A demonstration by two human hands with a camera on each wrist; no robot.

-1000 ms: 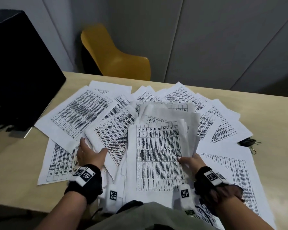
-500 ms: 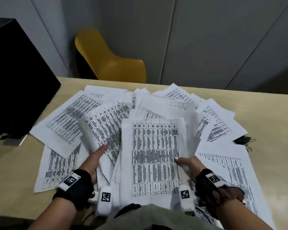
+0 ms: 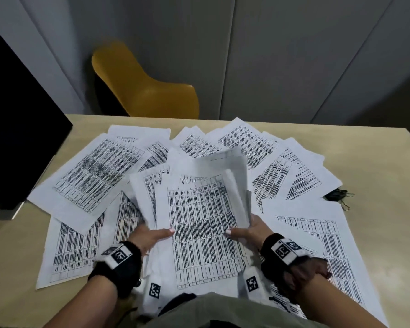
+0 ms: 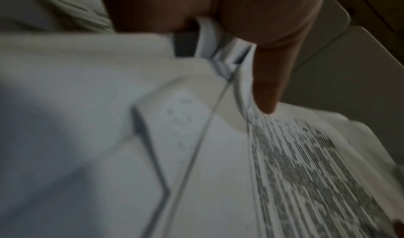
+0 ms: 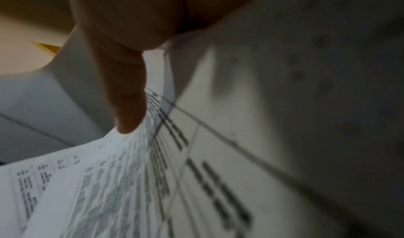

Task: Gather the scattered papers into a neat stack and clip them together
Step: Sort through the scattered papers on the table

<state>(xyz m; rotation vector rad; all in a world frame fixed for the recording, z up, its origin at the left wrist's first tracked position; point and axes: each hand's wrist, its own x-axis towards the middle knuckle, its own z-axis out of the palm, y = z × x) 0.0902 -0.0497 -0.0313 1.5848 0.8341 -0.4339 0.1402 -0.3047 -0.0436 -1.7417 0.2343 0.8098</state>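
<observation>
Papers, a loose bundle [image 3: 200,223] of printed sheets, sit gripped from both sides just above the table [image 3: 374,166], near the person's body. From the head view, the left hand [image 3: 147,236] holds the bundle's left edge with its thumb lying flat across the top sheet, and the right hand [image 3: 249,230] holds the right edge the same way, thumb on top. The fingers beneath are hidden there.

Only the wrist cameras show the grip from the side. The left one shows that hand's thumb [image 4: 265,79] pressing down on the printed top sheet, with several curled sheet edges wedged against the palm. The right one shows the other thumb [image 5: 129,95] pinning the fanned, bent edges of the bundle; both pictures are blurred.

Beyond both hands, more sheets [image 3: 95,171] lie fanned out flat across the table, something the wrist views barely catch. Off past the right hand, at the fan's far edge, lie black binder clips [image 3: 339,195]. A yellow chair [image 3: 145,88] stands behind the table.
</observation>
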